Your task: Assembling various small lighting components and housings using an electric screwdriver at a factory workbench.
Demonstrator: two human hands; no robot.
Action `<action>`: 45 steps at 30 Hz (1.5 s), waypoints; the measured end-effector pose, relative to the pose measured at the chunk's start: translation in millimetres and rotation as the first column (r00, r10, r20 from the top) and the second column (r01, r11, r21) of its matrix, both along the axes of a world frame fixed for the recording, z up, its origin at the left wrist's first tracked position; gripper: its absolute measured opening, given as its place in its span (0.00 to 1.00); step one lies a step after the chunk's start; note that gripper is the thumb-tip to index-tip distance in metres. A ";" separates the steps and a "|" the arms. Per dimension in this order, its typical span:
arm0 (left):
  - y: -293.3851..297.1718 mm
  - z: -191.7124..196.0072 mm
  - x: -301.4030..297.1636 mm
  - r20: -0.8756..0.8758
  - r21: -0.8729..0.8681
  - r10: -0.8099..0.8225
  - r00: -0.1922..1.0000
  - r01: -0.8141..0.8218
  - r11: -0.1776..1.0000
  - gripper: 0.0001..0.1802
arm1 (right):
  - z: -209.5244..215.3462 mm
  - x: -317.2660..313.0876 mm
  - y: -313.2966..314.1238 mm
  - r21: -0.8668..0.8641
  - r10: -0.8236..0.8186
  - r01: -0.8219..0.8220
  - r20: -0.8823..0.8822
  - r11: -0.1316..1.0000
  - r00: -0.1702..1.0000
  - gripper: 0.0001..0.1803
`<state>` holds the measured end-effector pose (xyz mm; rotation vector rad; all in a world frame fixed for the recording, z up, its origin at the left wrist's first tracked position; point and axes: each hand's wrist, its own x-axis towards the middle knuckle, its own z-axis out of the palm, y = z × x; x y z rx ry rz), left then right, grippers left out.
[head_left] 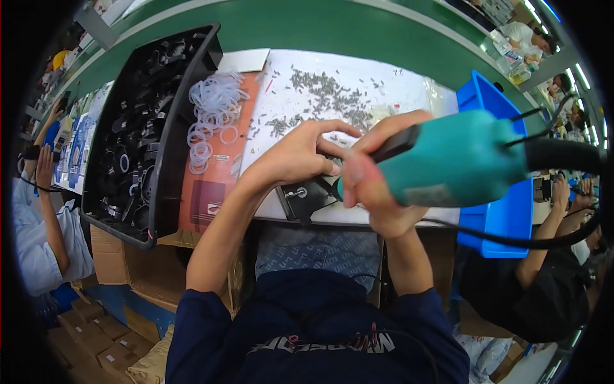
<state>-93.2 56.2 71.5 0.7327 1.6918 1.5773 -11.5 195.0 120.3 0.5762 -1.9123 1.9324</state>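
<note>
My right hand is wrapped round a green electric screwdriver, which lies across the view with its black cable end to the right. The tool's tip points down and left, partly hidden by my fingers. Close beside it, my left hand has its fingers and thumb curled together at the working spot; whatever they pinch is too covered to make out. Just under that hand, a black fixture-like piece with a round metal part rests at the table's near edge. Many small metal screws lie scattered on the white tabletop beyond.
A long black bin of black parts stands left, beside a pile of clear plastic rings on an orange-brown sheet. A blue bin sits right, with the thick black cable looping past it. Co-workers sit on both sides.
</note>
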 end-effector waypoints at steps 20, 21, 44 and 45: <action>41.8 -61.1 -76.8 -0.694 -0.082 0.266 0.669 -0.441 0.894 0.10 | 41.1 -45.0 68.4 -0.494 -0.336 0.180 -0.246 0.850 0.909 0.09; 37.9 -62.5 -77.8 -0.743 -0.032 0.272 0.611 -0.439 0.898 0.08 | 36.5 -52.1 67.2 -0.450 -0.336 0.198 -0.249 0.871 0.909 0.09; 37.8 -35.0 -51.6 -0.719 0.231 0.340 0.607 -0.253 0.940 0.11 | -3.9 -63.6 72.0 -0.517 -0.394 0.284 -0.115 0.808 0.912 0.12; 38.2 -39.1 -54.5 -0.742 0.268 0.343 0.576 -0.215 0.939 0.13 | -4.4 -65.1 70.4 -0.532 -0.376 0.274 -0.090 0.801 0.922 0.11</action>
